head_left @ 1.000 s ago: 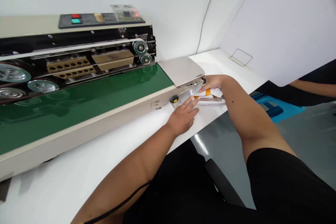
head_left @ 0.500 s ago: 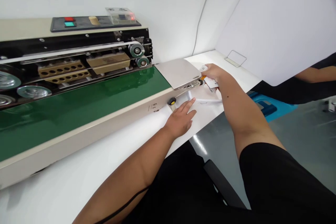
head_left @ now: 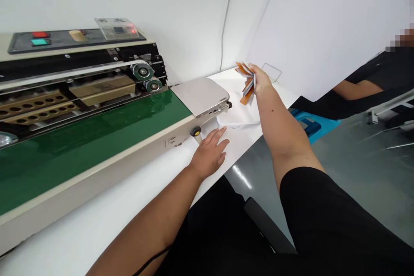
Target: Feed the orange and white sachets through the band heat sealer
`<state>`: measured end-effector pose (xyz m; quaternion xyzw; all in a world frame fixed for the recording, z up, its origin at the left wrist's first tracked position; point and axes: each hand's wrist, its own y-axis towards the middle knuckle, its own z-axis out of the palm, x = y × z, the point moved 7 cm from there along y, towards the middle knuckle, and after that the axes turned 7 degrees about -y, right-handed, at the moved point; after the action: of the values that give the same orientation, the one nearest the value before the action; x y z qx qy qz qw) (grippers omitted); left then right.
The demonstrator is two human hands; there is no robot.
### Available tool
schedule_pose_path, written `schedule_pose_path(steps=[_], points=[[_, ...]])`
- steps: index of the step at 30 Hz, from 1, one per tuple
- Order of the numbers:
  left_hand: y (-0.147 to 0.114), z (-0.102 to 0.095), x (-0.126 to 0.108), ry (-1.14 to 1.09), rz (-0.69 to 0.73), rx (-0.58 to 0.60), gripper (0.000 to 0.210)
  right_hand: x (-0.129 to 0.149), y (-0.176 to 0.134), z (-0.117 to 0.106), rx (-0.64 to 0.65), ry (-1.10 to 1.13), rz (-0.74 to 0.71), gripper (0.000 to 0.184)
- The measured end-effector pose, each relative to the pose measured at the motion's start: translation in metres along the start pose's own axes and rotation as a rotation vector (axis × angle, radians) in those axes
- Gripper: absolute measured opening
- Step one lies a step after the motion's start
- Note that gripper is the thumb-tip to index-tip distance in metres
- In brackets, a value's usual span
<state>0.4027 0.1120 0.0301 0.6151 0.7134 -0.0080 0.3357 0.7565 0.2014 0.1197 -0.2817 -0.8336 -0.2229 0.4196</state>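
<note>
My right hand [head_left: 260, 80] is closed around a bunch of thin orange-and-white packets [head_left: 248, 87], held up over the far end of the table. Their edges fan out to the left of my fingers. A shallow white tray or box [head_left: 242, 124] lies below, beside the machine's end; I cannot make out its full shape. My left hand [head_left: 209, 152] has its fingers spread, the fingertips at the near left corner of that white tray. Just left of these fingers is a black knob with a yellow centre [head_left: 196, 131] on the machine's side.
A band sealing machine [head_left: 142, 95] with a green conveyor belt [head_left: 113, 138] and a metal end plate [head_left: 202, 95] fills the left. A white panel [head_left: 310, 26] rises at right. Beyond the table are a blue plastic item [head_left: 318, 127] and another person's arm [head_left: 355, 90].
My right hand has lifted the packets up from beside the end plate, bringing them into plain sight. My left hand stays by the white tray. The view has shifted right.
</note>
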Motion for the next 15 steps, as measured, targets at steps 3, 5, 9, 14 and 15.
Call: schedule_pose_path(steps=[3, 5, 9, 14, 15], points=[[-0.001, 0.000, -0.002, -0.074, -0.006, -0.013, 0.042, 0.020, -0.005, -0.012, -0.054, 0.098, -0.037, 0.064], [-0.002, 0.001, -0.001, -0.165, -0.051, -0.028, 0.041, 0.038, -0.016, -0.020, -0.062, 0.128, -0.061, 0.059], [-0.005, 0.010, 0.005, -0.550, -0.266, -0.066, 0.047, 0.065, -0.056, -0.028, -0.090, 0.119, -0.059, 0.060], [-0.004, 0.027, -0.009, -1.307, -0.406, -0.092, 0.081, 0.062, -0.134, 0.023, 0.045, 0.112, -0.147, 0.060], [-0.004, 0.028, -0.013, -1.402, -0.406, -0.096, 0.083, 0.057, -0.151, 0.042, 0.097, 0.093, -0.157, 0.062]])
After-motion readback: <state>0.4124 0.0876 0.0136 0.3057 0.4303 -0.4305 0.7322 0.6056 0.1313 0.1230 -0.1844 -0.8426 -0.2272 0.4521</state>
